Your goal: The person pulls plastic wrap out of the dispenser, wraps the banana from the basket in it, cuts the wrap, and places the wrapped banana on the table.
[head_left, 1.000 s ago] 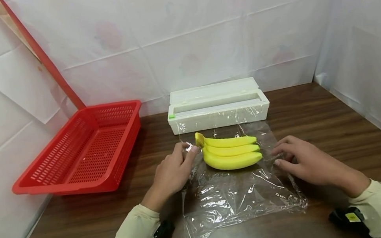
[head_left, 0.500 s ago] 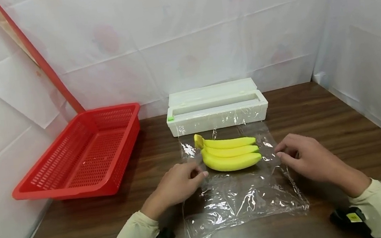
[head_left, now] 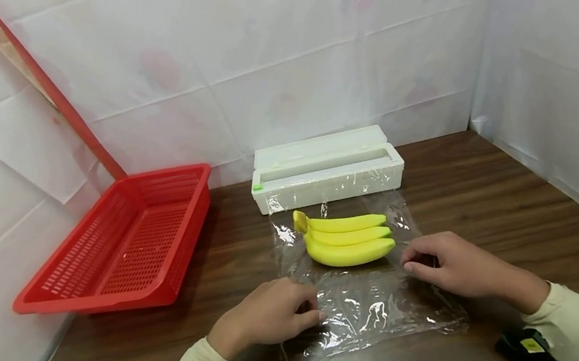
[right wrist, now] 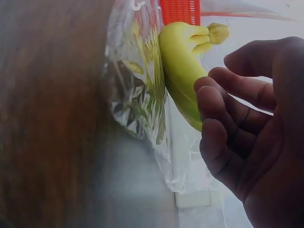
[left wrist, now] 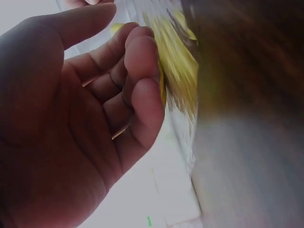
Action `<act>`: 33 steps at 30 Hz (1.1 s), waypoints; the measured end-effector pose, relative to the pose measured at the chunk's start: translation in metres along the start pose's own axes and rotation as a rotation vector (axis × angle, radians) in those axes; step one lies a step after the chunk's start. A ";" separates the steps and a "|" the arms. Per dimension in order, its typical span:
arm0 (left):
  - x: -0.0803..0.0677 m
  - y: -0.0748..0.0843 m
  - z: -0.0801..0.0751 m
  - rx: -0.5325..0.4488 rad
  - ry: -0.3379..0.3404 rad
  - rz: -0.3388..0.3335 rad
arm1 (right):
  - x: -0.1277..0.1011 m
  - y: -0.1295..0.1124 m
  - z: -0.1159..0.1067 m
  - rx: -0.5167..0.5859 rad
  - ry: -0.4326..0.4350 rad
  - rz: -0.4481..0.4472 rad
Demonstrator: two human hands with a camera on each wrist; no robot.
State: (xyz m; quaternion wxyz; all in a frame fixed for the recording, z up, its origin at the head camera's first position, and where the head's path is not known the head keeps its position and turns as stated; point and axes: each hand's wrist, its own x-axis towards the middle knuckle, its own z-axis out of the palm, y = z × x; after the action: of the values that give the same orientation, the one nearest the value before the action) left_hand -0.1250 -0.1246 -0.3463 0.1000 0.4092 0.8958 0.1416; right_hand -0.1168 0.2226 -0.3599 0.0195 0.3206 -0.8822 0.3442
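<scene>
White sheeting (head_left: 265, 69) lines the walls around a dark wood table (head_left: 486, 192). Red perforated basket (head_left: 118, 243) sits on the table's left side, tilted up against the wall, with a red pole (head_left: 57, 100) rising behind it. White cling-film dispenser box (head_left: 326, 170) sits at the back centre, lid open. Clear plastic film (head_left: 369, 303) runs from the dispenser toward the person and lies crinkled on the table. Yellow banana bunch (head_left: 348, 239) lies on the far half of the film, stem pointing left, just in front of the dispenser.

Left hand (head_left: 268, 318) rests at the film's left edge, nearer the person than the bananas, fingers curled with tips down on the film; whether it actually pinches the film cannot be told. Left wrist view shows the fingers loosely curled, palm bare. Right hand (head_left: 454, 268) is on the film's right side, just right of the banana tips, fingers bent and fingertips on the film; a real grip cannot be confirmed. Right wrist view shows its fingers half curled beside the bananas (right wrist: 183, 71), not touching them. Pale sleeves cover both forearms.
</scene>
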 end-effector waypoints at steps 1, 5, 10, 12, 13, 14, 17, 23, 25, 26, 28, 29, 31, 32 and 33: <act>-0.001 0.001 0.000 0.009 0.002 -0.010 | 0.000 0.000 0.001 -0.001 -0.008 -0.003; -0.004 0.007 -0.001 0.038 -0.012 -0.032 | -0.002 0.000 0.001 0.015 -0.047 -0.053; -0.007 0.013 0.001 0.030 -0.103 -0.012 | -0.002 0.000 0.003 0.028 -0.099 -0.178; -0.007 0.014 0.002 0.023 -0.123 0.007 | -0.002 -0.001 0.004 0.038 -0.120 -0.203; -0.006 0.015 0.002 0.016 -0.128 0.014 | -0.003 -0.001 0.004 0.055 -0.138 -0.203; -0.006 0.015 0.003 0.010 -0.131 0.020 | -0.003 -0.002 0.004 0.072 -0.158 -0.202; -0.006 0.017 0.004 -0.005 -0.136 0.026 | -0.005 -0.004 0.007 0.125 -0.225 -0.185; -0.009 0.021 0.006 0.051 -0.132 0.016 | -0.008 -0.009 0.011 0.073 -0.273 -0.189; -0.009 0.022 0.007 0.078 -0.135 0.015 | -0.009 -0.010 0.010 0.043 -0.280 -0.172; -0.009 0.022 0.008 0.090 -0.137 0.016 | -0.009 -0.010 0.009 0.030 -0.288 -0.158; -0.008 0.022 0.009 0.113 -0.139 0.017 | -0.010 -0.011 0.008 0.011 -0.312 -0.130; -0.008 0.022 0.009 0.124 -0.139 0.019 | -0.010 -0.011 0.007 0.005 -0.329 -0.115; -0.008 0.022 0.010 0.136 -0.138 0.025 | -0.011 -0.011 0.006 -0.009 -0.361 -0.094; -0.008 0.022 0.011 0.140 -0.137 0.028 | -0.011 -0.011 0.006 -0.016 -0.375 -0.084; -0.007 0.022 0.011 0.141 -0.137 0.030 | -0.011 -0.011 0.006 -0.016 -0.390 -0.072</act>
State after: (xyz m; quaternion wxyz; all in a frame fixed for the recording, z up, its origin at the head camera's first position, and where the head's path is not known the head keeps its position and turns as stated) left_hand -0.1016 -0.1147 -0.3487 0.1297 0.4373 0.8884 0.0515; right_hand -0.1006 0.2185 -0.3604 -0.1367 0.4125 -0.8600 0.2676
